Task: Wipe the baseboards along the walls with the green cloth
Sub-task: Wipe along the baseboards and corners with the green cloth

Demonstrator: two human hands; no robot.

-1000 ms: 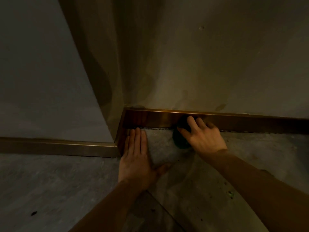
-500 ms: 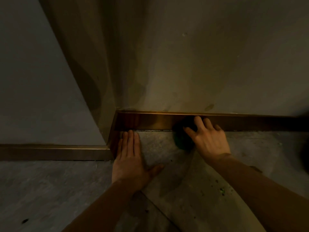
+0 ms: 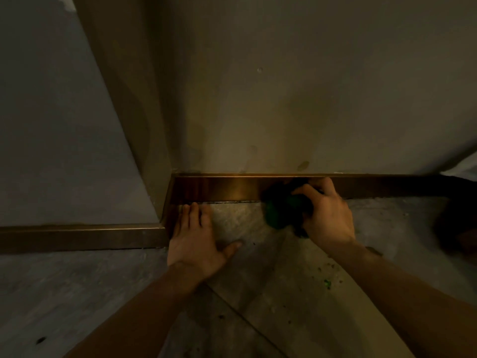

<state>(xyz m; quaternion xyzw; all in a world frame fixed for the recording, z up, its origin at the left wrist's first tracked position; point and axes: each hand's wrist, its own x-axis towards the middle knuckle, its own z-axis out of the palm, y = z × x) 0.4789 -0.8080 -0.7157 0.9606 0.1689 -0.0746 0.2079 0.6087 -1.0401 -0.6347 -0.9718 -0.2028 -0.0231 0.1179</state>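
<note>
1. Far left, a stretch of baseboard (image 3: 77, 235) runs to the wall corner; judging by where I am, it is not yet wiped.
2. My left hand (image 3: 192, 237) lies flat and spread on the floor (image 3: 258, 280), holding nothing, fingertips just short of the baseboard.
3. My right hand (image 3: 326, 213) grips the bunched cloth (image 3: 280, 211) against the baseboard's face.
4. In this dim light I think the cloth also drags on the floor; it could pick up the grit (image 3: 327, 282) lying near and smear it.
5. No containers are in view.

green cloth (image 3: 280, 211) half hidden under right hand (image 3: 327, 215), baseboard (image 3: 219, 188) behind it covered, both forearms cut off btm edge
</note>
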